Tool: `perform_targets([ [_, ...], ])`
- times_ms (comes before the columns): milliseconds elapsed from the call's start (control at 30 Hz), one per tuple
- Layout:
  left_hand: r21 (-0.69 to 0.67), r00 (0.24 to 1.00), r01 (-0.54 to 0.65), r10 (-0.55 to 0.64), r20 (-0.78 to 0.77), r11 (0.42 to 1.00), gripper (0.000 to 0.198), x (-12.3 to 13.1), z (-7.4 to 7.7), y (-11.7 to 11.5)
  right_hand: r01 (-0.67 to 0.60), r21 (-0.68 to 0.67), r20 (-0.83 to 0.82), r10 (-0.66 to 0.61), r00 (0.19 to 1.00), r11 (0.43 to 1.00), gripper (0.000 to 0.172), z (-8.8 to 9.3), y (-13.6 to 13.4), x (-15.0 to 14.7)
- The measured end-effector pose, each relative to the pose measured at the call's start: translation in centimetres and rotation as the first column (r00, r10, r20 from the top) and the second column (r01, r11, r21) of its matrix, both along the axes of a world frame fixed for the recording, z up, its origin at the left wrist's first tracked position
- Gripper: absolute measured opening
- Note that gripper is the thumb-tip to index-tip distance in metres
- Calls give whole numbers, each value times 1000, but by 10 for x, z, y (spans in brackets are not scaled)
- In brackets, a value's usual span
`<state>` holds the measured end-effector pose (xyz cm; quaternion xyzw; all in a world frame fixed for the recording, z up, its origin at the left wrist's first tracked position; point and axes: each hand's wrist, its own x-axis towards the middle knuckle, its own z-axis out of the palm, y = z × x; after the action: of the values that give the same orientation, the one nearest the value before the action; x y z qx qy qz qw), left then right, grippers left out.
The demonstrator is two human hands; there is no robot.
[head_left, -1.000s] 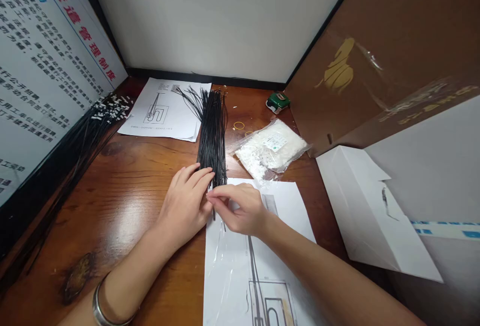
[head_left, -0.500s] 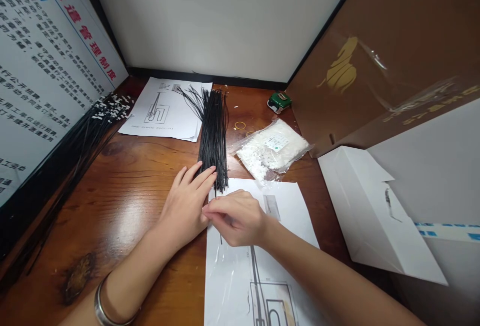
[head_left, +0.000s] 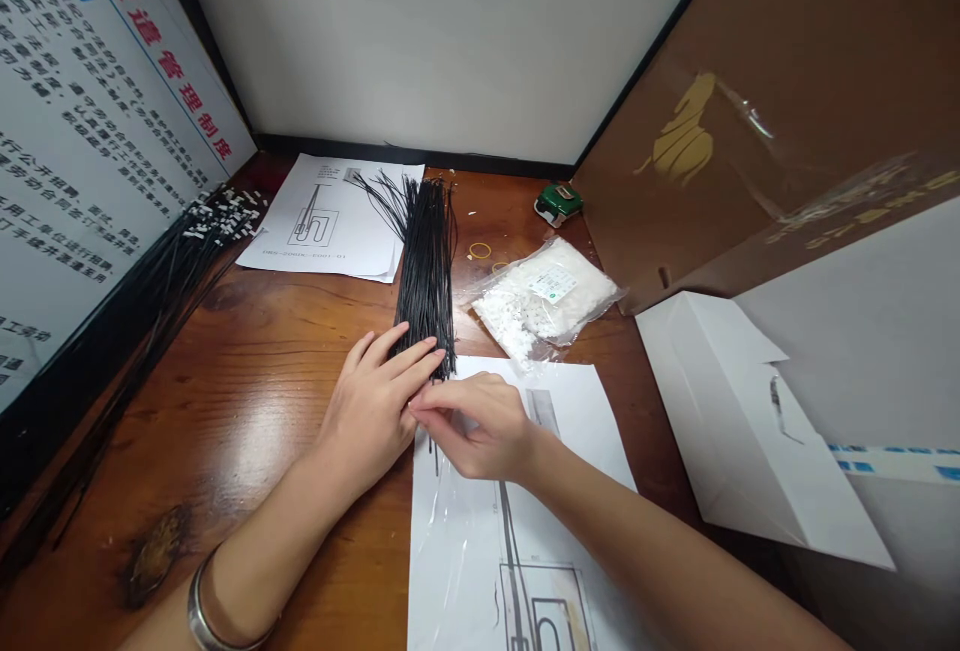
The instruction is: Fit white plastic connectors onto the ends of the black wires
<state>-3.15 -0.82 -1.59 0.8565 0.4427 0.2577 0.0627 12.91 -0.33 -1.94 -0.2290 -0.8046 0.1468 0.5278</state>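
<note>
Right hand [head_left: 480, 426] had shifted slightly back toward the black wire bundle [head_left: 425, 271] from half a second earlier, thumb and index pinched together, grip contents hidden; left fingers fanned over the bundle's near end, left hand [head_left: 371, 406] bracing it on the table [head_left: 247, 371], so probably strand-by-strand handling. Poster [head_left: 127, 101] read 派遣管理制度 and 总则; bag label [head_left: 553, 283] illegible.

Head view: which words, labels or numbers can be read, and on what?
"派遣管理制度": red, left poster, with its start cut off.
"总则": blue, same poster.
"公开招聘": black, same poster; remaining text only partly legible.
Far sheet: code too small.
Near sheet, bag label, tape measure: too small.
Brown box: gold lettering blurred.
</note>
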Motion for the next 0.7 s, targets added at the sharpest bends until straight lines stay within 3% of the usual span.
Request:
perform_targets([
  [133,42,999,-9,7,34,999,34,0,-1,0,11,-111,-53,-17,998,994,15,2,1,0],
  [267,-13,999,-33,33,2,999,33,2,2,-1,34,-209,-121,-61,991,977,18,2,3,0],
  [500,-134,993,-47,31,-116,990,44,5,7,-3,-19,-29,-39,18,999,999,16,3,-2,1],
  [700,-163,992,-45,25,-126,986,50,5,8,-2,26,-42,6,-26,1000,999,15,2,-1,0],
])
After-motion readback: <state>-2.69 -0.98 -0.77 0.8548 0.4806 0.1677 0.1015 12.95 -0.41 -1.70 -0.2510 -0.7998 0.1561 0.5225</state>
